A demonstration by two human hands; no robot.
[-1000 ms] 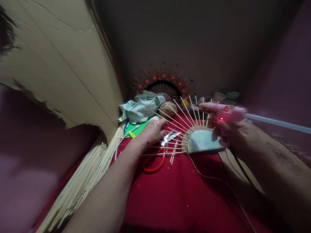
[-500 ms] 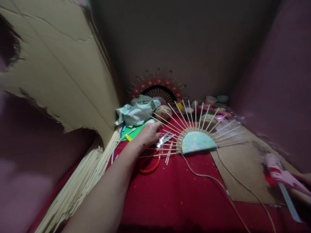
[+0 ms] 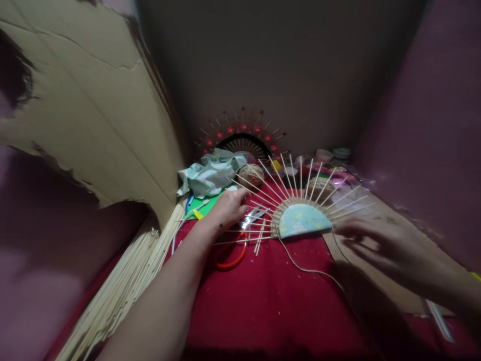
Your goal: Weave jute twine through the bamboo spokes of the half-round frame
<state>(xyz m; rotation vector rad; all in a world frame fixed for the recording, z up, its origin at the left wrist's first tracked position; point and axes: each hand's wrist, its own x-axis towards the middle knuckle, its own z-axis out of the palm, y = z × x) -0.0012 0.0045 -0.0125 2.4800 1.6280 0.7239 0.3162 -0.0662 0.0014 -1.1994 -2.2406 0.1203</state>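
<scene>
Nearest you, well to the left of the half-round woven fan [image 3: 305, 220], with its pale-green fabric centre and rays of thin wooden sticks, lies a bundle of long pale wooden sticks [image 3: 124, 286]. A clear straight rod [image 3: 439, 321] lies to the fan's lower right. The fan itself rests on the red cloth [image 3: 263, 301], its right end at a flat brown cardboard sheet [image 3: 409, 301], and a thin tan cord [image 3: 311, 271] trails from its lower edge. Your right grip [image 3: 379, 248] is at the fan's right end, partly open and blurred; you cannot tell whether it pinches the cord there. Your left grip [image 3: 233, 204] is loosely curled by the stick tips left of the fan; whether it holds one cannot be told. Red-handled metal scissors [image 3: 247, 225] lie under those sticks. Beyond the fan's left side sit a tan twine ball [image 3: 251, 176] and a crumpled pale-green cloth [image 3: 210, 175].
</scene>
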